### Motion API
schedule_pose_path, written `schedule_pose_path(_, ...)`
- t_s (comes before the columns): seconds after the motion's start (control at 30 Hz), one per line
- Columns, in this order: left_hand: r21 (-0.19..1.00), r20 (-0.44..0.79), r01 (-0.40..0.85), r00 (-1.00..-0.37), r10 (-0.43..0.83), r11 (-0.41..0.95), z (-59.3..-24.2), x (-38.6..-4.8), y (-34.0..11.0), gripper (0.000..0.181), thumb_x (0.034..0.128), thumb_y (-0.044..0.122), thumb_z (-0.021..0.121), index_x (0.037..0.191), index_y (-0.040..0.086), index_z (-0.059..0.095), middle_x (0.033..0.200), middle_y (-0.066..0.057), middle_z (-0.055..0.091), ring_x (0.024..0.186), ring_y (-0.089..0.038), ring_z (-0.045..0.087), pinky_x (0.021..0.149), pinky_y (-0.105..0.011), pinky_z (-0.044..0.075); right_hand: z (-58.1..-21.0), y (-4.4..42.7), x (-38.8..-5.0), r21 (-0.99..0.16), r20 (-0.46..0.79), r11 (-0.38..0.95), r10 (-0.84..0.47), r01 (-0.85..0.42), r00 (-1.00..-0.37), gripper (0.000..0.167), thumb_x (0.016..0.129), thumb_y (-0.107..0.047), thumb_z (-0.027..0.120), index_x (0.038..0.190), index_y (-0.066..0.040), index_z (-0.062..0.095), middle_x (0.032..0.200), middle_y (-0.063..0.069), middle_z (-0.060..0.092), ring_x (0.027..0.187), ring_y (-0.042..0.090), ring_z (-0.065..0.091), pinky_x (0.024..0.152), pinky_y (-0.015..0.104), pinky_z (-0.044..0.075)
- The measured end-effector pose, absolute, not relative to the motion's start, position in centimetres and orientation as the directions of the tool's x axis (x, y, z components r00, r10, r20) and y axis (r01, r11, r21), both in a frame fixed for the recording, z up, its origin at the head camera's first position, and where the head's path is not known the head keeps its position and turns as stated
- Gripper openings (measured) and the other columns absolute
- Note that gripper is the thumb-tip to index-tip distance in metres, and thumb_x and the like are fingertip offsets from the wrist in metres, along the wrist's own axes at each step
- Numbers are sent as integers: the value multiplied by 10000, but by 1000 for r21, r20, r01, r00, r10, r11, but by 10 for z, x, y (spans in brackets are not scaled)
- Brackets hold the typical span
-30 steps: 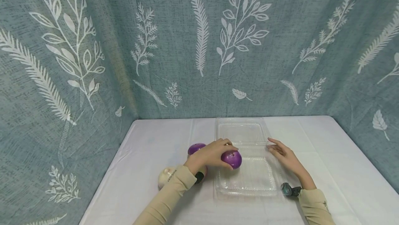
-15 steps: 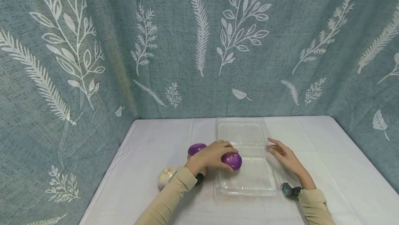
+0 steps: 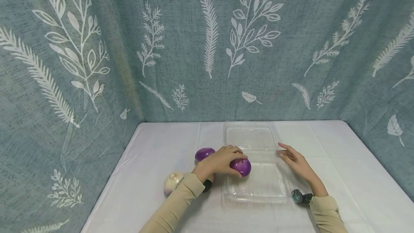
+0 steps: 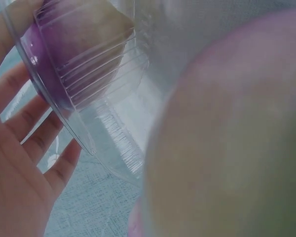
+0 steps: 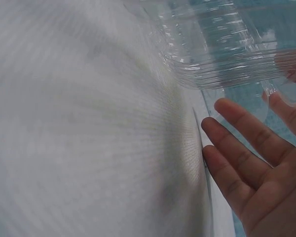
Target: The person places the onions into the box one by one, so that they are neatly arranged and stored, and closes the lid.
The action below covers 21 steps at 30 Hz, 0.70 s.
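Observation:
My left hand [image 3: 221, 160] grips a purple-topped turnip [image 3: 240, 167] at the left side of a clear plastic clamshell box [image 3: 258, 181]. In the left wrist view, its pale tapered end shows through the ribbed clear wall. The box stands with its lid [image 3: 249, 138] folded back. At the box's right rim is my right hand [image 3: 299, 164], its fingers [image 5: 246, 133] spread and nearly straight. The thumb shows through the plastic in the right wrist view; how firmly it touches the rim I cannot tell.
Left of the box, another purple turnip [image 3: 204, 153] and a cream-coloured one [image 3: 173, 182] lie on the white tablecloth [image 3: 155, 143]. One more is partly hidden behind my left wrist. A large blurred turnip [image 4: 227, 138] fills the left wrist foreground. A patterned curtain [image 3: 194, 46] stands behind.
My left hand and the turnip it holds have lowered very slightly since a second ago. The right hand and the box stay in place.

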<state>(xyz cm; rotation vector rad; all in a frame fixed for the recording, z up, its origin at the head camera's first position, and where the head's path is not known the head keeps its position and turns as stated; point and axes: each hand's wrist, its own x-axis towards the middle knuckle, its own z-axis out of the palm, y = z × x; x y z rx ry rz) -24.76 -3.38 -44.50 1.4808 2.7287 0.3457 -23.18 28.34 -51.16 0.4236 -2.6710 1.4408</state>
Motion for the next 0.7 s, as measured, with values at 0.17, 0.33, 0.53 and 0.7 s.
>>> schedule_pose_path(0.17,193,81,824,-554,829,532,-444,-247,-34,644,742,489,718,1295,211,543,1243,9,526,1157,-161,454,989,-321,386,-512,283,-231,-809,204,517,-202,-281,-958,493,974,-271,479,1404,-54,371,1211,208,582,1119,394,544,921,503,454)
schedule_pose_path(0.33,212,48,810,-568,822,547,-443,-245,-33,646,745,472,724,1311,231,528,1258,12,516,1168,-162,440,998,-335,382,-512,283,-230,-804,207,525,-197,-281,-958,492,973,-276,480,1404,-61,374,1209,202,586,1117,393,545,921,502,455)
schedule_pose_path(0.53,215,34,803,-574,818,555,-442,-245,-33,655,742,482,720,1316,237,522,1267,10,511,1173,-162,436,1001,-335,384,-511,283,-230,-795,222,527,-204,-299,-953,484,973,-258,484,1402,-61,378,1204,193,592,1103,356,563,912,481,465)
schedule_pose_path(0.7,203,36,808,-571,820,553,-443,-246,-34,654,745,494,713,1314,234,524,1266,14,517,1169,-159,439,990,-328,392,-510,283,-230,-787,227,535,-211,-307,-951,478,973,-250,484,1402,-66,380,1202,184,597,1095,293,580,911,471,468)
